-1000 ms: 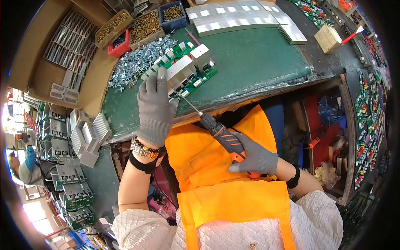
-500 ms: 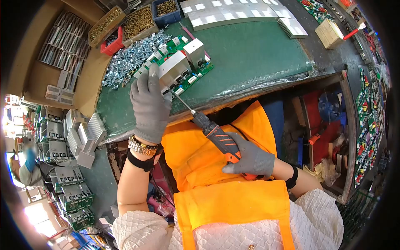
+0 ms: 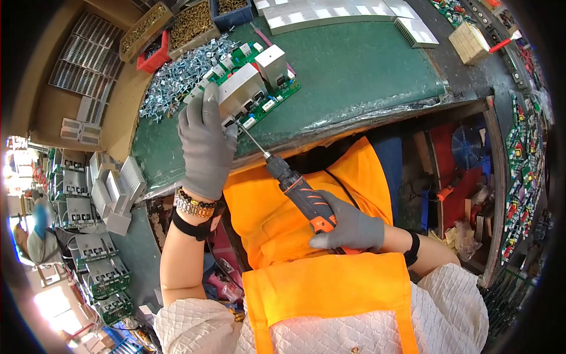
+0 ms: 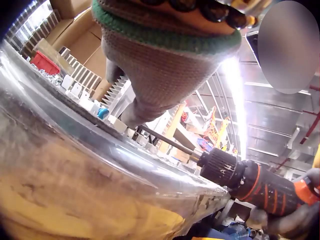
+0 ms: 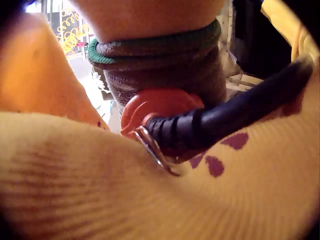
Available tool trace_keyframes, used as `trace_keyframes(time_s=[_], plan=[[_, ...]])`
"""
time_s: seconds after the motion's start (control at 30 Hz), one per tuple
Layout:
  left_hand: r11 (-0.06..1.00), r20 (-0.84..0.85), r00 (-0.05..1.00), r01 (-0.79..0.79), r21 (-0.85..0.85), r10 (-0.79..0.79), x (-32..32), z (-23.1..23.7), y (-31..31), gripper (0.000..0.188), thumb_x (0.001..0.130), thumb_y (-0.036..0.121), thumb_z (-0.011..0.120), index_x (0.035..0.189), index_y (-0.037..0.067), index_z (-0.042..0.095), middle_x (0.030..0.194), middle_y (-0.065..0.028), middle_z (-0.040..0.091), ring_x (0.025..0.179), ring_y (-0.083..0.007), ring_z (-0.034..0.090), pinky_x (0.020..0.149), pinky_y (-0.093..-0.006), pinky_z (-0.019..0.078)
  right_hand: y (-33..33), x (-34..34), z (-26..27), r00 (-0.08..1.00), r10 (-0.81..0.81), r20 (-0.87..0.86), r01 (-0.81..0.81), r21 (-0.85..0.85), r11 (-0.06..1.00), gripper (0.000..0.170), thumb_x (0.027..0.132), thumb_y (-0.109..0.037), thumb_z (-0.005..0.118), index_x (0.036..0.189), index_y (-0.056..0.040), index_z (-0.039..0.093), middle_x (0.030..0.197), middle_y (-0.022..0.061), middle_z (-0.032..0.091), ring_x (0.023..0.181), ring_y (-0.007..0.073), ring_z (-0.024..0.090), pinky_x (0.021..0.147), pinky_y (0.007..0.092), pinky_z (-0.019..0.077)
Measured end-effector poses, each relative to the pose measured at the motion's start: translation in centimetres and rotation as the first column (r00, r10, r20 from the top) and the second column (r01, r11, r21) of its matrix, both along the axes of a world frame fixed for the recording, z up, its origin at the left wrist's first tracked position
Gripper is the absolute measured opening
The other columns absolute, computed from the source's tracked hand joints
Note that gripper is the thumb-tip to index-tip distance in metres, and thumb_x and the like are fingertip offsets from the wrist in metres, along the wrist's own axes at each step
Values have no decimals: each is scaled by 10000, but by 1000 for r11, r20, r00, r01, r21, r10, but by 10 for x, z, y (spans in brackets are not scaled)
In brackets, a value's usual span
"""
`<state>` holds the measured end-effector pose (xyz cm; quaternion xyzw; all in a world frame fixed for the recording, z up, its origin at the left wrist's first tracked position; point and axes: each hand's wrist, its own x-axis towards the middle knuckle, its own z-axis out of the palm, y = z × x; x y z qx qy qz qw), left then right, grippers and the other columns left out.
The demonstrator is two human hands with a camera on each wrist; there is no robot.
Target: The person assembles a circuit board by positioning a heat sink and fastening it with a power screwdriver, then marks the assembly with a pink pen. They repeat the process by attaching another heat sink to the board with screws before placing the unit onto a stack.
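A green circuit board with upright silver heatsinks lies on the bench near its front edge. My gloved left hand pinches the left end of the longer heatsink, thumb toward me; in the left wrist view its fins show between thumb and fingers. My gloved right hand grips a black and orange power screwdriver in front of the apron. Its long bit slants up to the board's front side, beside the left thumb. In the left wrist view the bit's tip is hidden behind that thumb.
Loose metal clips are heaped behind the left hand. Beyond stand bins of brass screws and a small red bin. A row of silver heatsink blocks lines the back. A cord leaves the screwdriver's base.
The head view has shifted slightly, so bench and hands appear further left and up. Both hands keep their holds, and the bit stays at the board's front side.
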<state>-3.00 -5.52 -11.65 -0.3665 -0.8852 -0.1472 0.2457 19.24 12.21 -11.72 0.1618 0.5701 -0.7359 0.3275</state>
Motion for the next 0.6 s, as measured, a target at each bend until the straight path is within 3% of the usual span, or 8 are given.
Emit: trace_keyframes(time_s=[0.2,0.27,0.37,0.6], plan=[[1000,6,1000,-19,-11,19,2,1,1,829,628,7,754,1382,108,425,1212,-161,508,1100,-375,503,951,-472,441,-3,3,-6,999,-10,-47,11,20,1000,905,707,-162,807,1430,-60,273,921,35,525,671,92,564,588,263,501],[1000,2,1000,-21,-16,21,1,1,0,826,631,10,755,1382,107,425,1210,-162,509,1102,-376,503,950,-473,442,-4,3,0,998,-65,-19,65,4,998,810,686,-235,825,1333,-43,377,894,53,535,656,98,553,583,259,491],[999,-2,1000,-23,-30,23,0,0,0,831,632,15,758,1386,110,422,1205,-162,512,1104,-377,503,949,-476,443,-5,3,-1,996,-83,-24,81,-58,995,808,685,-234,825,1330,-40,379,895,50,528,655,97,541,588,259,488],[1000,-4,1000,-25,-11,25,1,0,1,823,634,15,756,1384,110,429,1197,-166,515,1094,-382,507,953,-474,443,-4,1,1,997,-71,12,71,-29,997,833,669,-235,840,1335,-38,380,913,48,526,713,101,541,634,265,493]])
